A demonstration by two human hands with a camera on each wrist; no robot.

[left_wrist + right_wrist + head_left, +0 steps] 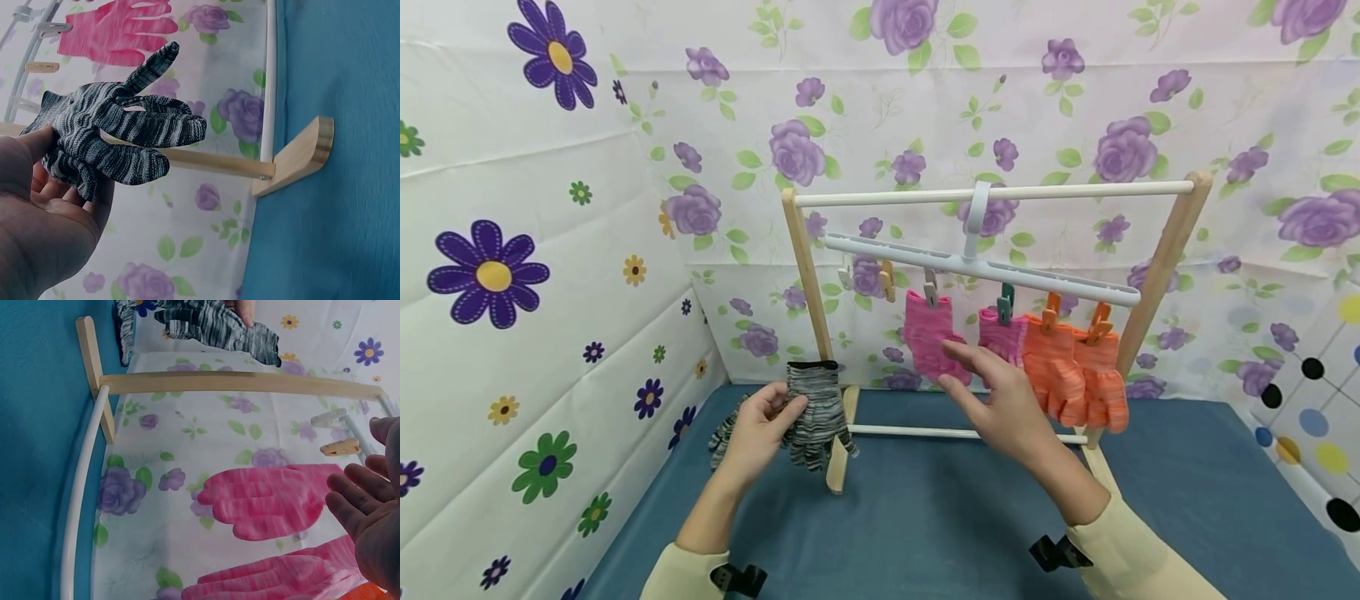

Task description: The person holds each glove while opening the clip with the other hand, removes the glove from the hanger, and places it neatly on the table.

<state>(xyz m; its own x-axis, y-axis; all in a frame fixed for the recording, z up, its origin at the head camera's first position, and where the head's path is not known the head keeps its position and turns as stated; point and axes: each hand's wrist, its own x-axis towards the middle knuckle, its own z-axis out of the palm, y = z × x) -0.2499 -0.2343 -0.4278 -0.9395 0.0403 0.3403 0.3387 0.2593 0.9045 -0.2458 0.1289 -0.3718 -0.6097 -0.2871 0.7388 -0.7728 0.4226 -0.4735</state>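
Grey gloves: two, black-and-grey marled knit; the nearer one [820, 408] is held up, cuff at the top and fingers hanging, while the other [722, 435] shows only in part behind the hand, so the count of two is a fair reading rather than a certain one.
Left hand [758, 429]: thumb and fingers pinch the nearer grey glove near its cuff; the glove lies just to the right of the fingertips, by the rack's left post.
Right hand [1000, 404]: fingers apart and lightly bent, grasping nothing, in front of the pink gloves; whether a fingertip touches one I cannot tell.
Pink gloves: two, bright knit, the left one [927, 329] under a grey clip [931, 288], the right one [1000, 335] under a dark green clip [1005, 305].
Orange gloves: two, knit, side by side [1051, 360] [1102, 383] at the right, each under its own orange clip [1051, 312] [1099, 325].
Clips: six in all, counting a white one [846, 275] and a tan one [887, 282] towards the left end.
Hanger: one, pale grey plastic bar [880, 248], hooked over the upper rod and sloping down to the right.
Rack: one, with two wooden posts [807, 275] [1167, 250] and two white rods [880, 197] [917, 432], on a blue-covered desk [917, 525].
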